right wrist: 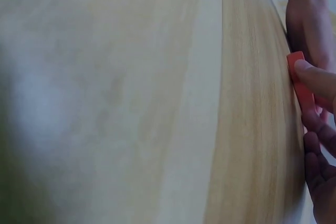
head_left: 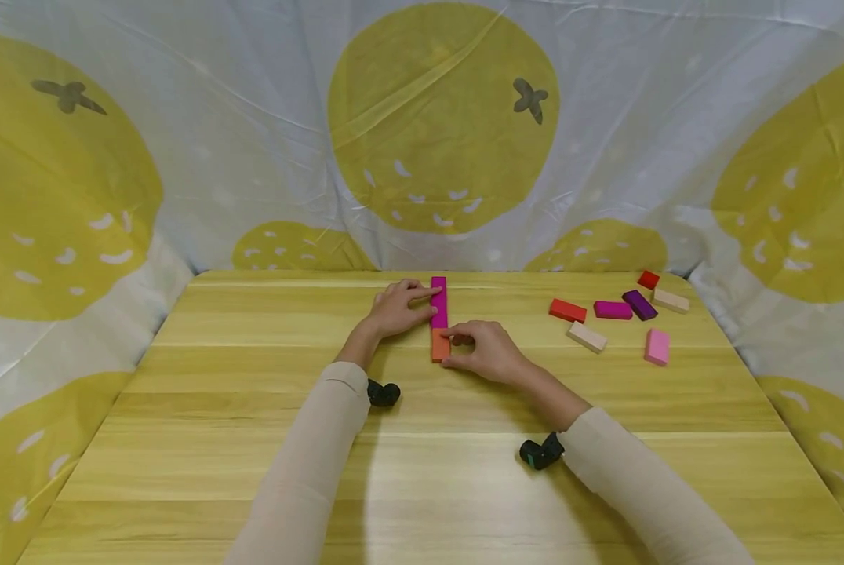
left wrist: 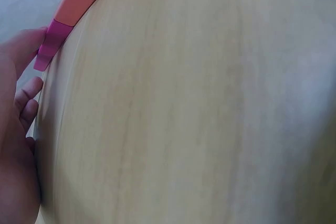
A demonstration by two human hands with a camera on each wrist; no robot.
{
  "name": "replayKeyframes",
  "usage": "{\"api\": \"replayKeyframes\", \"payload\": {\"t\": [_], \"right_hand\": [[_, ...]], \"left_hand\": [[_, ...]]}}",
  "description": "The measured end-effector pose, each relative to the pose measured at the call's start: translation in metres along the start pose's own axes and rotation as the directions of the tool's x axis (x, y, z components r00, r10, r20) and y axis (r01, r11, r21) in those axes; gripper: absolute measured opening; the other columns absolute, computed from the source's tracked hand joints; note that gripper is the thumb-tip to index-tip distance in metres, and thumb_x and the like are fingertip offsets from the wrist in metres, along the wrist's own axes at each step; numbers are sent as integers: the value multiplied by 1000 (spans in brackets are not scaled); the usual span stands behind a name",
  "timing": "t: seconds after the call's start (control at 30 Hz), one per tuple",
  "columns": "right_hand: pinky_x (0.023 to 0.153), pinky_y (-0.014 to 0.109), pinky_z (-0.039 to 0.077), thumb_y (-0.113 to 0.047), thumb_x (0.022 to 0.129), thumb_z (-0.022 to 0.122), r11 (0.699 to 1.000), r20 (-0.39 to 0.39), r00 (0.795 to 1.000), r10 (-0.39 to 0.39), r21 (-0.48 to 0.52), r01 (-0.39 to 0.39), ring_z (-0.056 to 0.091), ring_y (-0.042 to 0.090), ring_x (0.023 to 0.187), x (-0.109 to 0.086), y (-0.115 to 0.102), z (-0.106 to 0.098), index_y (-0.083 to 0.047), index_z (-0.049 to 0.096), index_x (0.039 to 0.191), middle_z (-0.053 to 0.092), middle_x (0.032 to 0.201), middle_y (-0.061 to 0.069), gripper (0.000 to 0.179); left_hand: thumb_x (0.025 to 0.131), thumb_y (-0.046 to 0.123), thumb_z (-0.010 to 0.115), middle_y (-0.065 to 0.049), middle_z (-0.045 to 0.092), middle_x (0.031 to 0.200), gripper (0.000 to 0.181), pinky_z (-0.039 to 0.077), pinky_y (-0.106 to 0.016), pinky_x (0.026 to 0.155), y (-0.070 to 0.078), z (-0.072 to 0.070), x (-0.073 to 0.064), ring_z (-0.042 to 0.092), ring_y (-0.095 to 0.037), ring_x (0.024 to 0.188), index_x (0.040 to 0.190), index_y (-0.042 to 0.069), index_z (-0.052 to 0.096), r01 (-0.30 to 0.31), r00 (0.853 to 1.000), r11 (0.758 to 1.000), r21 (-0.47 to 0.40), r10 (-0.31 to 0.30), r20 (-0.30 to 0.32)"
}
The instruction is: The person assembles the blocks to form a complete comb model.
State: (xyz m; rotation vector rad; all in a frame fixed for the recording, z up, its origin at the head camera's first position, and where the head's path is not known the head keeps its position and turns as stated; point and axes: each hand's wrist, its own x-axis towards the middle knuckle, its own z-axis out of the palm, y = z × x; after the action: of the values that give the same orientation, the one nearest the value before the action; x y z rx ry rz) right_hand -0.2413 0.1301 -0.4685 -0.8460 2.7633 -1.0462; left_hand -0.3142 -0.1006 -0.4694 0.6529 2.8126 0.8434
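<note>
An orange wooden block point(head_left: 440, 346) lies flat on the table, end against a longer magenta block section point(head_left: 439, 312), in one straight line running away from me. My left hand point(head_left: 399, 308) is left of the magenta section; its fairly straight index fingertip and its thumb touch it. My right hand point(head_left: 491, 351) pinches the orange block from the right, thumb near the close end and index finger near the magenta joint. In the right wrist view, the thumb covers part of the orange block point(right wrist: 303, 90). Orange and magenta point(left wrist: 50, 48) meet flush in the left wrist view.
On the right of the wooden table point(head_left: 450, 479) lie loose blocks: red point(head_left: 567, 310), magenta point(head_left: 612, 311), purple point(head_left: 639, 305), pink point(head_left: 656, 347), natural wood point(head_left: 587, 337), another wood one point(head_left: 671, 300) and a small red one point(head_left: 649, 279). A fruit-patterned cloth point(head_left: 267, 157) hangs behind.
</note>
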Motion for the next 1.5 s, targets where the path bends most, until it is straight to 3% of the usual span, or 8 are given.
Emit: {"api": "replayKeyframes", "payload": {"t": [0.3,0.57,0.83,1.1,1.4,1.5], "right_hand": [[91,38,54,-33,86,87,1000,40,999,9,3,-9,67,17,102,1,-2,-3,-13,72,131,73,112,1,51],[93,41,54,-23,95,78,994,135,990,-32,112,17,66,21,104,-12,13,-33,-6,63,140,69,113,5,51],[90,47,55,-19,97,76,995,35,998,53,79,-56,67,25,101,-39,49,-83,-1,63,140,70,113,10,48],[87,51,53,-24,101,71,983,-70,981,183,-12,-184,66,34,104,-63,78,-133,1,61,140,70,114,15,48],[79,33,54,-22,103,68,964,-172,951,256,-35,-265,65,37,105,-78,101,-178,2,60,141,68,119,21,46],[80,36,52,-23,103,67,954,-174,943,284,-44,-295,63,39,107,-81,106,-190,3,58,142,66,122,24,47]], "left_hand": [[105,47,57,-9,46,151,54,30,-55,106,-2,0,-1,42,-32,134,155,28,52,6,1000,1000,-9,-6,0],[96,53,67,-10,42,157,70,23,-57,111,-3,1,-2,36,-36,141,158,27,47,-2,1000,997,-79,2,8],[76,65,83,-8,36,160,103,21,-57,114,-4,0,-4,29,-31,147,162,30,39,-13,998,999,-40,15,56],[76,64,83,-9,33,162,102,19,-58,115,-5,-1,-6,28,-33,147,162,29,40,-16,997,999,-28,18,70],[78,61,83,-9,32,162,99,15,-61,117,-5,-1,-7,27,-37,146,162,29,40,-4,997,999,-37,7,74],[77,62,83,-9,32,162,100,15,-61,117,-4,-1,-6,27,-37,147,161,30,41,-6,997,999,-37,9,72]]}}
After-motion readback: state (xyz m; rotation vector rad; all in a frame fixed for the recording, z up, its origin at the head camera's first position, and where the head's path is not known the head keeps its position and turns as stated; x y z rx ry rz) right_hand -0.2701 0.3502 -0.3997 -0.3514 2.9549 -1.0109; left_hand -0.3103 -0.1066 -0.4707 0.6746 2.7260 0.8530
